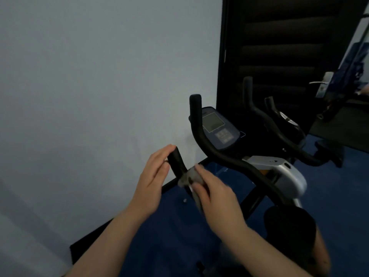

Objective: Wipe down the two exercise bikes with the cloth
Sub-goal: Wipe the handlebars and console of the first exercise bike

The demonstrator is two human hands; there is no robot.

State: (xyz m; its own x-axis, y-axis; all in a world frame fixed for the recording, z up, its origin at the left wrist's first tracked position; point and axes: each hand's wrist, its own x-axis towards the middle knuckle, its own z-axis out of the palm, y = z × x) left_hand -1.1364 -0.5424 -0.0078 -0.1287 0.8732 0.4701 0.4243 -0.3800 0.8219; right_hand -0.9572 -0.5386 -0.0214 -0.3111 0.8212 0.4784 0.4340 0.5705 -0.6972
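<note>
A black handlebar end (176,159) of the nearest exercise bike rises in front of me. My left hand (152,176) rests against its tip, fingers straight and thumb beside it. My right hand (214,193) grips a grey cloth (189,177) wrapped round the same bar just below. A second exercise bike (279,172) with black curved handlebars (217,152), a console screen (217,126) and a silver body stands just beyond, to the right. A dark seat (289,222) shows at lower right.
A pale wall (89,86) fills the left side, with a black skirting (119,218) at its foot. The floor (169,236) is blue. A dark panel (279,47) and a door with a metal handle (319,82) stand at the right.
</note>
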